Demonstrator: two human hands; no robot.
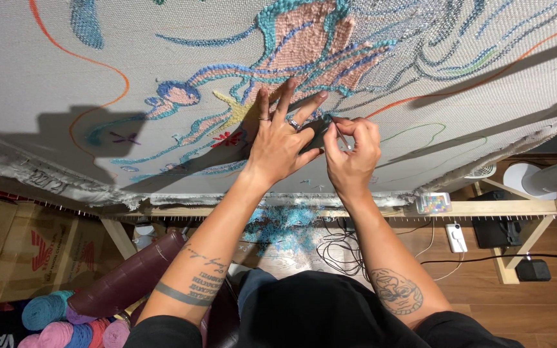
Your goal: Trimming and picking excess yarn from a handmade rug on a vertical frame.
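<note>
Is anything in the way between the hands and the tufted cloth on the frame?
Nothing visible. The left hand lies flat on the grey stretched tufting cloth, fingers spread. The right hand pinches a thin stick-like tool, its tip against the cloth beside the left fingertips.

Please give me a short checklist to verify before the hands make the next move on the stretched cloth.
1. Left hand lies flat on the stretched cloth: ok.
2. Right hand pinches a thin tool: ok.
3. Tool tip meets the cloth: cannot tell.
4. Left fingers away from the tip: not ok, they lie close.
5. Cloth taut on the wooden frame: ok.
</note>
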